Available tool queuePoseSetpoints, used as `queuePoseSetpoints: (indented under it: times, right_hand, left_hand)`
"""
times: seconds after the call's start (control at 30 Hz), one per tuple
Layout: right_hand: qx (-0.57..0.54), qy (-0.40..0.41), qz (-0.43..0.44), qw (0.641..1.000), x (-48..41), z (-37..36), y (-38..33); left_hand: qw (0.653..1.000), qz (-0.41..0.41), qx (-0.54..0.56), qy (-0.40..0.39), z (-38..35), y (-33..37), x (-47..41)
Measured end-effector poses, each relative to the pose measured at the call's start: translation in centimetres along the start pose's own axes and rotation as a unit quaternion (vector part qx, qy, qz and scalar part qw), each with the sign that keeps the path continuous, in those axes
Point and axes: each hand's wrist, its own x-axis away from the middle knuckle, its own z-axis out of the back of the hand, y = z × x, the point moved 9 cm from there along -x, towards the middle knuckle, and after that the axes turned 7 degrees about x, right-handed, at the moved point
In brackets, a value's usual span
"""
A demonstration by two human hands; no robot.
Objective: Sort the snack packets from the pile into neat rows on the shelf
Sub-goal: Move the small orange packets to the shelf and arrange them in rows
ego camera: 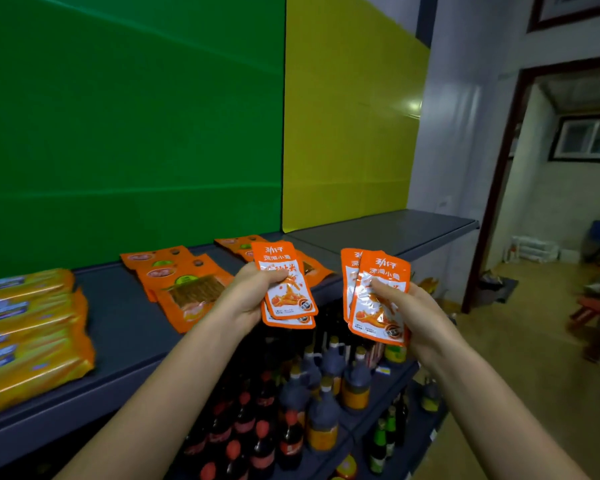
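You've got both hands loaded: left hand [253, 296] pinches a small stack of orange-and-white snack packets [286, 289], thumb on front, at least two pkts fanned; right hand [404, 313] pinches another stack [378, 299] the same way, thumb pressed on the top pkt. Both stacks are held upright just above the front edge of the grey shelf [125, 323]. Probably best to square each fan first so edges line up, then lay pkts flat one at a time, print side up, long edges parallel to the shelf lip. Just beyond your left hand lie the orange pouches [184, 282] w/ the clear window, some overlapping; more orange pkts [236, 244] sit behind the left stack. Far left of your left forearm are the long yellow-orange packs [28, 341]. Bare shelf runs between those groups and, wider, beyond your right hand toward the yellow panel [354, 126]. That's your open room. Watch the lip: bottles [323, 403] stand on the lower shelf right under your hands, so a slipped pkt drops among them.
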Motion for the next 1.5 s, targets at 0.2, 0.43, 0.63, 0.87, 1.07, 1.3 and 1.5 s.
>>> queuePoseSetpoints:
  times: [0.2, 0.43, 0.63, 0.87, 1.07, 1.3, 1.5]
  right_hand:
    - [-0.043, -0.074, -0.004, 0.996, -7.6, 1.9, -0.9]
    - [-0.033, -0.138, -0.014, 0.99, -16.0, 1.8, 0.2]
    - [-0.005, -0.212, -0.012, 0.977, -23.3, 1.3, 0.6]
    - [0.05, -0.32, 0.015, 0.946, -29.3, -1.4, 0.6]
    - [0.091, -0.309, 0.041, 0.946, -35.7, -4.2, 0.4]
    - [0.235, -0.3, 0.062, 0.922, -41.8, -10.0, 3.2]
    - [0.378, -0.242, 0.115, 0.886, -45.7, -12.5, 4.5]
  left_hand:
    - [1.0, -0.013, -0.019, -0.005, -5.2, -0.2, -6.6]
    - [0.999, 0.014, 0.008, 0.029, -9.1, -2.6, -12.9]
    - [0.995, -0.003, 0.038, 0.089, -10.9, -3.4, -17.0]
    - [0.975, -0.05, -0.008, 0.217, -10.0, -2.6, -19.5]
    - [0.937, -0.102, 0.001, 0.334, -4.2, 1.3, -18.8]
    - [0.931, -0.097, -0.047, 0.348, -1.4, 3.3, -18.6]
    - [0.935, -0.078, -0.077, 0.337, -0.9, 4.0, -19.5]
